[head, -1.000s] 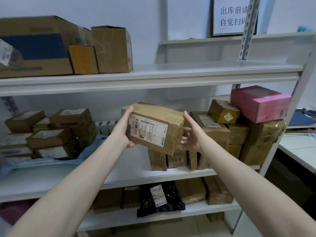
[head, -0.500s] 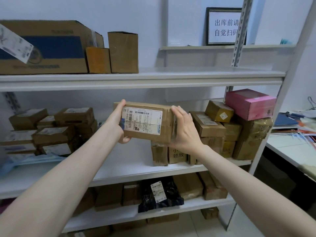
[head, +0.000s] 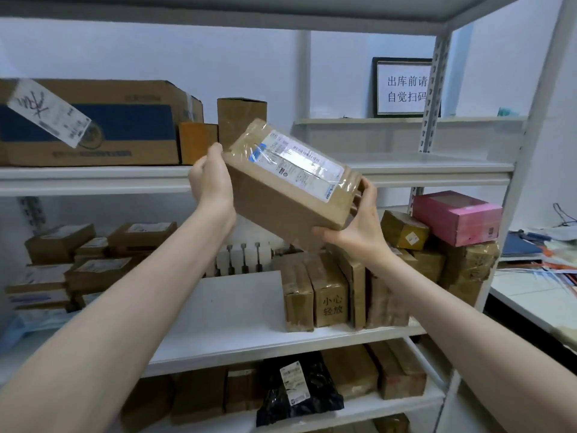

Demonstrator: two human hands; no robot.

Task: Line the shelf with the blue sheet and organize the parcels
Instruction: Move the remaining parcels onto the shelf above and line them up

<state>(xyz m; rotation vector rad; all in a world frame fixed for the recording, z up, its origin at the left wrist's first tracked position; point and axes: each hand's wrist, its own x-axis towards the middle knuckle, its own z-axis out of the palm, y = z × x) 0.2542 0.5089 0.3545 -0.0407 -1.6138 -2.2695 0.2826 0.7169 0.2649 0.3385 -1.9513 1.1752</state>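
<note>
I hold a taped brown cardboard parcel (head: 281, 195) with a white shipping label in the air, tilted, at the height of the upper shelf (head: 431, 170). My left hand (head: 210, 179) grips its upper left end. My right hand (head: 356, 226) grips its lower right end from below. A crumpled blue sheet (head: 34, 320) lies at the left of the middle shelf (head: 237, 314), partly under a stack of small parcels (head: 90, 260). More brown parcels (head: 324, 295) stand at the middle shelf's right.
A big brown-and-blue box (head: 93, 126) and two smaller boxes (head: 240, 123) sit on the upper shelf's left. A pink box (head: 456, 217) tops the right stack. A black bag parcel (head: 296, 392) lies on the lower shelf. A white desk (head: 537, 292) stands at right.
Both hands have lifted the parcel from the middle shelf's height up to the upper shelf's height and tilted it, left end up. The view has swung upward.
</note>
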